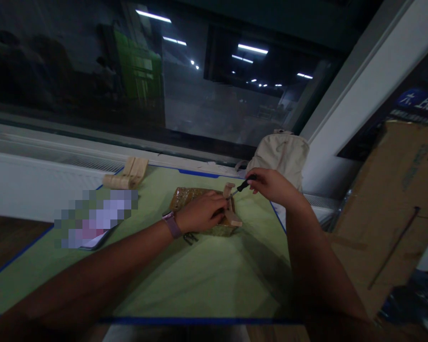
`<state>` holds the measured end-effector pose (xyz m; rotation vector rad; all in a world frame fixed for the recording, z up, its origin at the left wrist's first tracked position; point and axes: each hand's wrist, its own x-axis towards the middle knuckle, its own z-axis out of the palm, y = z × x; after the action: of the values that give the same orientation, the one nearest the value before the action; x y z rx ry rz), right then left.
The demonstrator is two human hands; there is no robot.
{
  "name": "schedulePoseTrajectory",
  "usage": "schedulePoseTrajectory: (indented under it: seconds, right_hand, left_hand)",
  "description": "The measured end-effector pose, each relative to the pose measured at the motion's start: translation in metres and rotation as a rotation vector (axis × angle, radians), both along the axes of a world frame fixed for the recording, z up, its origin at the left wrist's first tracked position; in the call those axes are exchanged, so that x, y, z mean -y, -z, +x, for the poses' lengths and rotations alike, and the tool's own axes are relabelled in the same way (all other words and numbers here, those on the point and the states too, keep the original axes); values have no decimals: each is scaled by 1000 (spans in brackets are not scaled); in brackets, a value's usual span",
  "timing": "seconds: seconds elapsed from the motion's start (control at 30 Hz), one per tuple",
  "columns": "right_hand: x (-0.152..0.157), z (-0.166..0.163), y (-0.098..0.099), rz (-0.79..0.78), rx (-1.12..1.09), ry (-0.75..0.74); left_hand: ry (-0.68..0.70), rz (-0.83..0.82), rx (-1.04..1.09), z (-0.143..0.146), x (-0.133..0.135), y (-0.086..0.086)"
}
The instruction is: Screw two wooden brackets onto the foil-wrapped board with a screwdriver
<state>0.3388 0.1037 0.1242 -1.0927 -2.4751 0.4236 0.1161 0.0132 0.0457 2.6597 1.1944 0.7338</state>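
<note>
My right hand (267,184) grips the black handle of a screwdriver (245,184). Its thin shaft slants down to the left, to a small light wooden piece (233,217) with an upright, curved part. My left hand (207,209), with a watch on the wrist, lies over a package wrapped in brown tape (185,194). Its fingers are bent against the wooden piece and seem to hold it; the fingertips are partly hidden. The wooden piece sits on the package's right end. Where the screwdriver tip meets the wood is too small to make out.
A wooden stand (128,175) is at the table's back left, near a blurred-out phone (103,218). Small dark metal bits (190,238) lie before the package. A beige backpack (281,152) stands behind the green table (199,280); a large cardboard box (388,204) is at right.
</note>
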Motion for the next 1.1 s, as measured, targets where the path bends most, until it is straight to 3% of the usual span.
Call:
schedulePoseTrajectory:
  seconds: [0.17, 0.37, 0.57, 0.7, 0.83, 0.97, 1.1]
  right_hand:
    - [15, -4, -9, 85, 63, 9]
    - [23, -28, -1, 325, 282, 228]
    - [10, -38, 21, 284, -113, -178]
    - [6, -36, 25, 197, -224, -250]
    - [4, -38, 29, 120, -261, -132]
    - [1, -43, 35, 274, -141, 59]
    - [0, -45, 36, 334, -50, 115]
  left_hand:
    - [10, 5, -2, 0, -1, 0]
    - [-7, -46, -43, -1, 1, -2]
    - [-32, -81, -19, -1, 4, 0]
    - [-22, -114, 29, 0, 7, -2]
    - [-38, -120, 24, 1, 9, -5]
    - [-52, -113, 1, 1, 10, -6]
    - [-65, -137, -24, 1, 10, -4]
